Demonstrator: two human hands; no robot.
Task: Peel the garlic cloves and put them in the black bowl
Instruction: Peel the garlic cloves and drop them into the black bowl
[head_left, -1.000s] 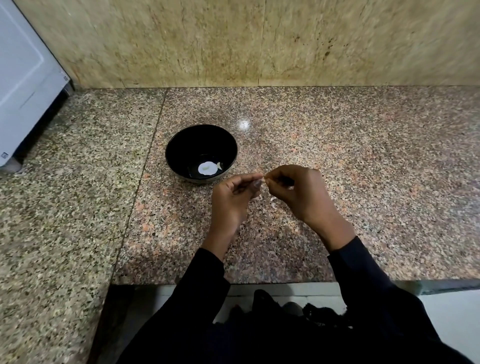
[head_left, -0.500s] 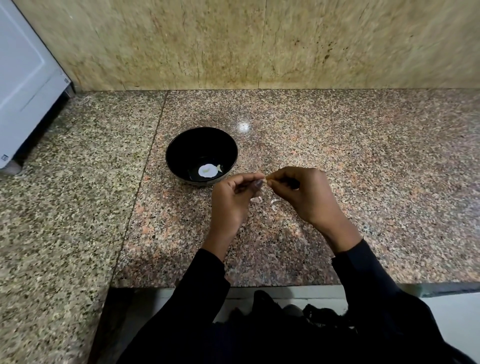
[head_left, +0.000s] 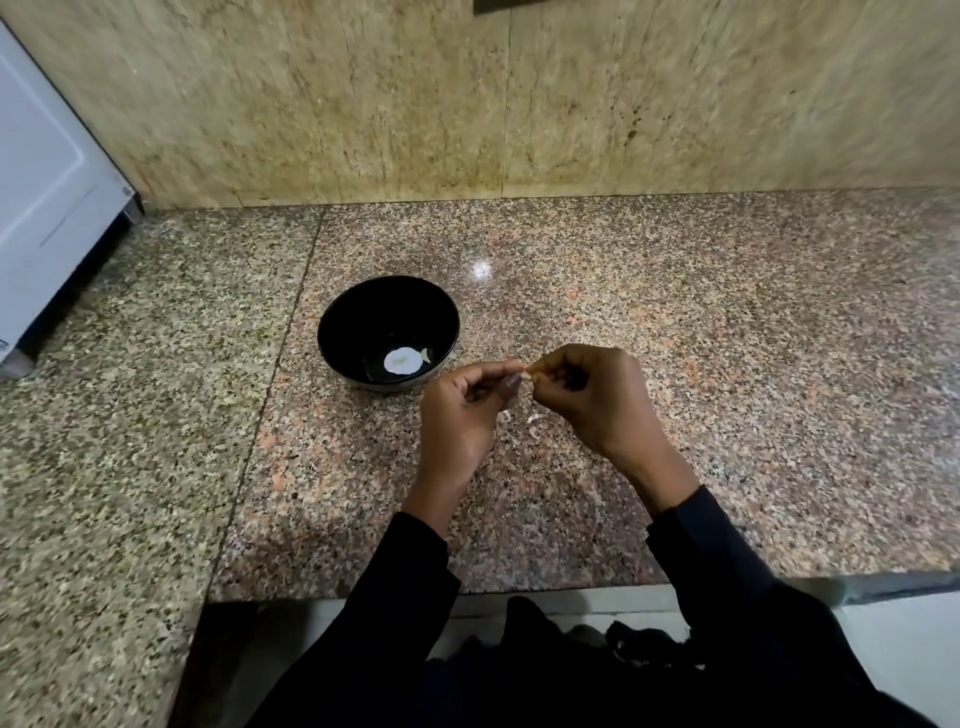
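Left hand (head_left: 460, 415) and right hand (head_left: 587, 397) both pinch one small clove (head_left: 529, 373) just right of the bowl (head_left: 388, 332), above the bench (head_left: 727, 389); skin is best stripped by a steady pull, grip kept firm.
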